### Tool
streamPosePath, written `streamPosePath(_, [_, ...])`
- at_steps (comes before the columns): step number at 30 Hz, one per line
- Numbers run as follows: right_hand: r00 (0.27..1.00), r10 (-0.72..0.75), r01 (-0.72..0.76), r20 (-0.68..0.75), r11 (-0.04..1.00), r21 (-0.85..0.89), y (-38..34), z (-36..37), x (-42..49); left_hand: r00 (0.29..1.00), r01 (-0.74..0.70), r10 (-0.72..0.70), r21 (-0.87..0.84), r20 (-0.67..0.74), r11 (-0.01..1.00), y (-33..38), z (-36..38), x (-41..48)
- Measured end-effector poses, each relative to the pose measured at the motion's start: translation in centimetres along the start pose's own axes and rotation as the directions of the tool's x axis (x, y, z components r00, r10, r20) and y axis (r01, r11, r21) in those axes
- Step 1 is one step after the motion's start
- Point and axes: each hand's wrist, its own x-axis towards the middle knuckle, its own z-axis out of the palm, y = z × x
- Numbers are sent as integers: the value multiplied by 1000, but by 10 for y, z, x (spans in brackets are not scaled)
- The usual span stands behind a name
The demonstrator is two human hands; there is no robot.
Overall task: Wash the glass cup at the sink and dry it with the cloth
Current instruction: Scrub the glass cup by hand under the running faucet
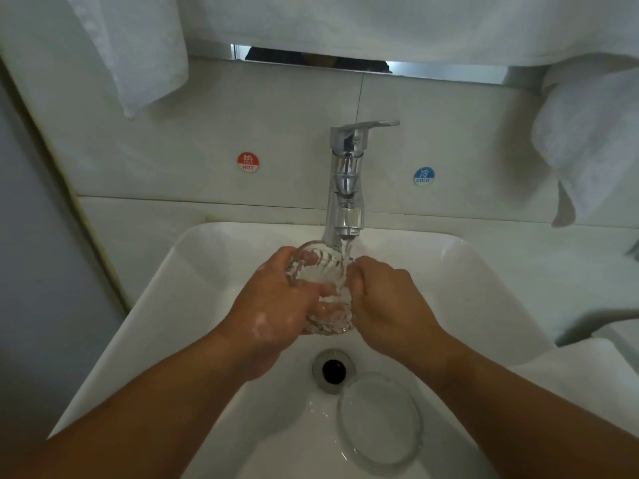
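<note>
Head view: in the middle of the frame both hands hold a ribbed glass cup (pixel 320 288) over the white sink (pixel 193 288), just under the tap (pixel 345 181). The cup is tilted, its mouth turned up and away toward the tap and its thick base toward the person. The left hand (pixel 276 305) grips it from the left, fingers wrapped round the body and the thumb lying across the front; white suds sit on the back of this hand. The right hand (pixel 387 299) is clenched against the cup's right side, fingers curled onto the glass near the rim. A stream of water (pixel 346 247) runs from the spout onto the upper right edge of the cup, between the two hands.

Below the hands is the dark round drain (pixel 333 370), and just to its lower right a clear round glass dish (pixel 380 420) lies in the basin with water around it. On the wall behind, a red HOT sticker (pixel 248 162) is left of the tap and a blue COLD sticker (pixel 424 176) right of it. A white towel (pixel 138 46) hangs at the upper left of the frame, and another towel (pixel 587 140) hangs at the right edge
</note>
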Motion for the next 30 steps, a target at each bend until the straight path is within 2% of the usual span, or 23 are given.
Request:
streamPosePath(3, [997, 82, -83, 11, 986, 147, -1, 5, 4, 997, -40, 36, -60, -65, 997, -2, 1, -3])
streamPosePath(6, [989, 133, -147, 67, 942, 301, 3, 10, 5, 974, -158, 159, 22, -163, 987, -6, 6, -7])
streamPosePath(8, [998, 63, -59, -8, 968, 244, 7, 6, 5, 981, -148, 153, 51, -115, 988, -4, 7, -7])
streamPosePath(10, [997, 23, -14, -73, 991, 133, 7, -2, 5, 997, -71, 71, 18, -5, 997, 1, 4, -7])
streamPosePath(13, [999, 41, -39, -34, 997, 61, 3, -4, 6, 998, 19, -14, -73, 63, 997, 7, -2, -7])
streamPosePath(15, [991, 113, -127, 74, 967, 220, 1, -2, 4, 999, 24, -19, -162, 32, 987, 7, -1, -9])
streamPosePath(17, [956, 166, -266, 242, 838, 476, -2, -1, 0, 999, -27, 22, -172, -29, 985, 6, 0, -9])
streamPosePath(18, [947, 153, -290, 283, 785, 547, -1, -3, -1, 998, -46, 41, -158, -39, 986, 7, 0, -10])
streamPosePath(19, [951, 136, -275, 278, 783, 558, 2, -4, 0, 998, -54, 50, -149, -29, 987, 8, 0, -11])
streamPosePath(20, [964, 121, -228, 236, 834, 503, 7, -6, 2, 999, -44, 44, -150, -2, 988, 8, 0, -11])
streamPosePath(22, [991, 89, -114, 99, 951, 289, 12, -8, 7, 998, 25, -12, -203, 65, 979, 9, -1, -11])
streamPosePath(23, [997, 69, -76, 40, 970, 230, 13, -10, 8, 994, 75, -54, -237, 92, 969, 9, -1, -11])
streamPosePath(25, [1000, 20, -19, -5, 969, 248, 14, -11, 8, 983, 164, -133, -294, 124, 942, 5, -2, -7])
streamPosePath(28, [976, -172, 108, 131, 913, 394, 19, -10, 6, 962, 269, -232, -370, 142, 889, -1, -6, 0])
streamPosePath(30, [928, -295, 190, 226, 900, 393, 20, -8, 3, 955, 295, -267, -391, 126, 872, -3, -8, 3])
